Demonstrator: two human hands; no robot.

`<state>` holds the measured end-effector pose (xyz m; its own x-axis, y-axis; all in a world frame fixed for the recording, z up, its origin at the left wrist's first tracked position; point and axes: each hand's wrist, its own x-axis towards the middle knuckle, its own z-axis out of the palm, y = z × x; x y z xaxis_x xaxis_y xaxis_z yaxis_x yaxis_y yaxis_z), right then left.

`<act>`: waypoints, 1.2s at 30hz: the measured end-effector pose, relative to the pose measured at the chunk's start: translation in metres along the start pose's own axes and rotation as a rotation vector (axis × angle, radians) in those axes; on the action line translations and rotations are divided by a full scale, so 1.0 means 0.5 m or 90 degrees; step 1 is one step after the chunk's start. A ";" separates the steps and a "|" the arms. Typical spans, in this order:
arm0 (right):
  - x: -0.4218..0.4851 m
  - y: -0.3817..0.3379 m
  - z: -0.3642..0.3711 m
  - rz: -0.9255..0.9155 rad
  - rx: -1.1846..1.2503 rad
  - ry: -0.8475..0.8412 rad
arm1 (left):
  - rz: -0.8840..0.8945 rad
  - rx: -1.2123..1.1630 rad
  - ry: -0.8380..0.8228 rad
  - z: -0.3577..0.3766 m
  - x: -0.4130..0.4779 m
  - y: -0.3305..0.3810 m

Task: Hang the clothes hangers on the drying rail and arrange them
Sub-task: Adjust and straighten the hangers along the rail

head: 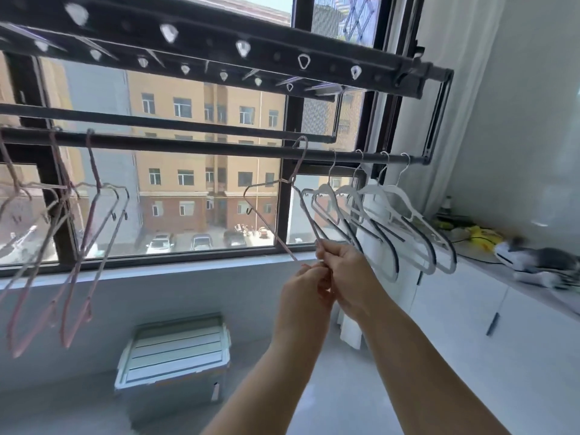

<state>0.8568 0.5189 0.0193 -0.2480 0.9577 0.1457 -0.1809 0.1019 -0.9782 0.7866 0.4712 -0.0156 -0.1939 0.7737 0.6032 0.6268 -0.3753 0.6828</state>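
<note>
Drying rail [188,146] runs across the window [207,196], in front of a second bar.

Pink hanger [272,234]: hook is over the rail near mid-span, body swung out and tilted, lower end down at the hands.

Right hand [346,273]: fingers curled, pinching the hanger's lower corner.

Left hand [309,288]: just below and touching the right, fingers curled, pinching the same end. Exact finger contact can't be told.

White hangers [394,211]: four, hooked on the rail's right end, close together, just beside the held one.

Pink hangers [91,215]: several on the left, well apart from the hands.

Storage box [175,350]: on the floor below the window, lid on.

Bench [489,296]: right, cluttered, blurred.
</note>
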 end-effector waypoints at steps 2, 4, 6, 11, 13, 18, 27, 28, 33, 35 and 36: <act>0.003 -0.005 -0.008 0.003 0.000 -0.008 | 0.001 0.000 0.001 0.006 0.005 0.004; 0.005 -0.008 -0.015 -0.001 -0.013 -0.012 | 0.002 0.001 -0.002 0.012 0.009 0.010; 0.008 -0.007 -0.022 -0.002 -0.036 -0.008 | -0.004 0.007 -0.004 0.021 0.011 0.011; 0.007 -0.003 -0.031 0.004 -0.122 0.016 | -0.027 -0.001 0.012 0.043 0.006 0.001; 0.005 -0.005 -0.030 0.004 -0.138 0.018 | -0.031 -0.018 0.023 0.048 0.003 -0.001; -0.005 -0.003 -0.029 0.018 -0.158 0.021 | -0.042 -0.056 -0.020 0.041 -0.016 0.004; -0.049 0.030 0.015 -0.225 -0.553 0.168 | -0.086 0.086 -0.014 -0.071 -0.066 -0.043; -0.060 0.032 0.031 -0.284 -0.569 0.179 | -0.095 0.089 0.017 -0.094 -0.066 -0.051; -0.096 0.061 0.137 -0.357 -0.528 0.055 | -0.130 0.155 0.212 -0.234 -0.077 -0.086; -0.105 0.073 0.181 -0.345 -0.508 -0.040 | -0.134 0.207 0.308 -0.296 -0.090 -0.107; -0.107 0.079 0.201 -0.336 -0.498 -0.087 | -0.139 0.246 0.354 -0.324 -0.097 -0.116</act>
<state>0.7671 0.4446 -0.0124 -0.4349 0.7015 0.5646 0.3744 0.7111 -0.5951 0.6372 0.3730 -0.0177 -0.6378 0.3964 0.6604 0.7324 0.0470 0.6792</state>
